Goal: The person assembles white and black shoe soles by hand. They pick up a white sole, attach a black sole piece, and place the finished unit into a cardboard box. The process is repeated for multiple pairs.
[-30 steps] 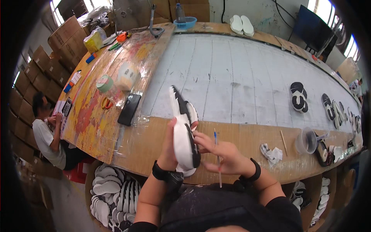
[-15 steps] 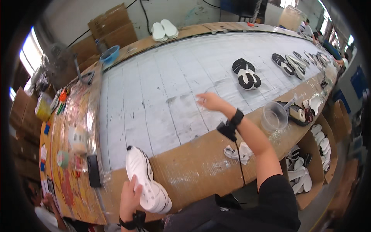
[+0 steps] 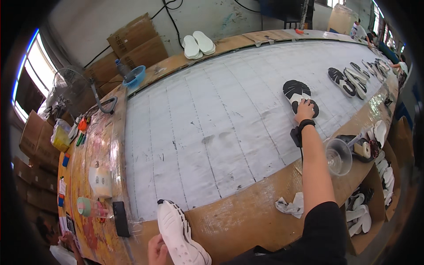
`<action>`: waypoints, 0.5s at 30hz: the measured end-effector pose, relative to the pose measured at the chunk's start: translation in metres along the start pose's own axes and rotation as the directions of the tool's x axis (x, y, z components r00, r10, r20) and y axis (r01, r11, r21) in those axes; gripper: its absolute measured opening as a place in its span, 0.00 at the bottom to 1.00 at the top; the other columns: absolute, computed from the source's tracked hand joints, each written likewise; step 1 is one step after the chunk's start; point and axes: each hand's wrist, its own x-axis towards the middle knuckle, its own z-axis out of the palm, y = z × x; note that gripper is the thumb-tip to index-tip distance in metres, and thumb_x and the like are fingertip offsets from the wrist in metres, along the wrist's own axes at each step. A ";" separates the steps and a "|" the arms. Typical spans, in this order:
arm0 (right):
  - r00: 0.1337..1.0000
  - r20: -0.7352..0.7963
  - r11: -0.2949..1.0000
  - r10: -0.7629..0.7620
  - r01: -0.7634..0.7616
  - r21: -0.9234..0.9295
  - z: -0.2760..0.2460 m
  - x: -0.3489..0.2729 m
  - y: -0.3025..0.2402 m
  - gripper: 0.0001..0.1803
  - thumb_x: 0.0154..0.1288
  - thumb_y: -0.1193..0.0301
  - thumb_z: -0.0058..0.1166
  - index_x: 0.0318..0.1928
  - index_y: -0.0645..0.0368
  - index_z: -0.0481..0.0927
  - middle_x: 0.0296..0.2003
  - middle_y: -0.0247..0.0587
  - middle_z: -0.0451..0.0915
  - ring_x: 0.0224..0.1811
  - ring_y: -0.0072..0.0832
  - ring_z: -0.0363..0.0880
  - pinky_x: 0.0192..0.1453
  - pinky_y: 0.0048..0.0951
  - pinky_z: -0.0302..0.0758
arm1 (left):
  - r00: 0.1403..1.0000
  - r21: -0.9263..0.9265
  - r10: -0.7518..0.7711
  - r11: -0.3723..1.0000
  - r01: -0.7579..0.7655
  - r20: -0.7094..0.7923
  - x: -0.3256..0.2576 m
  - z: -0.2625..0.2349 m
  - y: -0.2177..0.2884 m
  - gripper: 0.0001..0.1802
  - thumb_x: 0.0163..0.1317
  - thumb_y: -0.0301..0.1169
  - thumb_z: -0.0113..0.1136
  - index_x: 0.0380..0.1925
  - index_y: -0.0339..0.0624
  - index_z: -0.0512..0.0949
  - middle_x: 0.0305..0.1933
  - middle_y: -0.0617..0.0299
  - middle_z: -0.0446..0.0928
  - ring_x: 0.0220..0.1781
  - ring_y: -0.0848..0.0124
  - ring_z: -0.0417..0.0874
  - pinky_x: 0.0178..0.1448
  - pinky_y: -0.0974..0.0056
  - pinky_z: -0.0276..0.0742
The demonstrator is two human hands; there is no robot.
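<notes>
Near the front edge of the table, a white shoe sole (image 3: 179, 234) with round dimples and a dark-striped side leans over the brown covering. My left hand (image 3: 157, 249) is closed against its left edge, its fingers partly hidden. My right arm stretches far across to a black and white shoe sole (image 3: 297, 89) lying tread up on the white sheet. My right hand (image 3: 304, 110) grips the pale middle of that sole with bent fingers. Any second sole beneath it is hidden.
Further right lie more soles (image 3: 342, 82), a clear plastic tub (image 3: 338, 157) and crumpled paper (image 3: 291, 205). Boxes of soles (image 3: 360, 216) stand below the table edge. At left are a phone (image 3: 120, 219) and a bottle (image 3: 101, 181). Another person (image 3: 64, 247) sits lower left.
My right hand has reached forward and right from above the white sheet onto the black and white sole. The view has shifted; my left hand stays at the white sole.
</notes>
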 end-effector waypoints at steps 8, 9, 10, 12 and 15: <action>0.586 0.327 -0.115 -0.742 -0.591 0.799 -0.085 -0.125 -0.086 0.32 0.57 0.51 0.47 0.56 0.60 0.62 0.49 0.45 0.71 0.47 0.39 0.75 0.43 0.46 0.77 | 0.992 -0.194 0.038 0.979 -0.062 -0.124 0.027 -0.017 0.018 0.20 0.58 0.26 0.51 0.52 0.31 0.67 0.55 0.53 0.67 0.55 0.69 0.69 0.57 0.68 0.64; 0.486 0.289 -0.133 -0.825 -0.664 0.736 -0.100 -0.164 -0.098 0.35 0.57 0.51 0.46 0.60 0.58 0.59 0.53 0.47 0.68 0.50 0.43 0.73 0.46 0.46 0.76 | 0.997 -0.283 0.052 0.957 -0.064 -0.050 0.034 -0.018 0.034 0.22 0.60 0.25 0.49 0.54 0.31 0.65 0.58 0.53 0.65 0.58 0.69 0.66 0.59 0.67 0.61; 0.370 0.230 -0.134 -0.900 -0.738 0.661 -0.113 -0.198 -0.104 0.37 0.58 0.50 0.45 0.62 0.57 0.55 0.54 0.48 0.66 0.51 0.45 0.72 0.46 0.47 0.76 | 0.990 -0.312 0.098 0.942 -0.124 -0.098 0.044 -0.016 0.047 0.23 0.60 0.27 0.49 0.56 0.32 0.62 0.59 0.53 0.64 0.59 0.69 0.65 0.60 0.67 0.61; 0.153 0.116 -0.065 -0.981 -0.833 0.550 -0.132 -0.258 -0.109 0.39 0.58 0.49 0.44 0.64 0.56 0.51 0.56 0.51 0.64 0.52 0.46 0.71 0.46 0.48 0.76 | 0.942 -0.353 0.137 0.903 -0.246 -0.307 0.066 -0.003 0.062 0.26 0.63 0.31 0.47 0.59 0.33 0.57 0.59 0.54 0.64 0.59 0.70 0.65 0.60 0.68 0.60; -0.070 0.063 0.091 -0.996 -0.894 0.438 -0.149 -0.325 -0.106 0.40 0.57 0.49 0.45 0.64 0.56 0.51 0.55 0.54 0.64 0.51 0.45 0.72 0.43 0.45 0.78 | 0.875 -0.626 -0.025 0.709 -0.325 -0.483 0.078 -0.009 0.073 0.25 0.65 0.39 0.45 0.56 0.34 0.59 0.55 0.54 0.67 0.55 0.70 0.69 0.53 0.68 0.67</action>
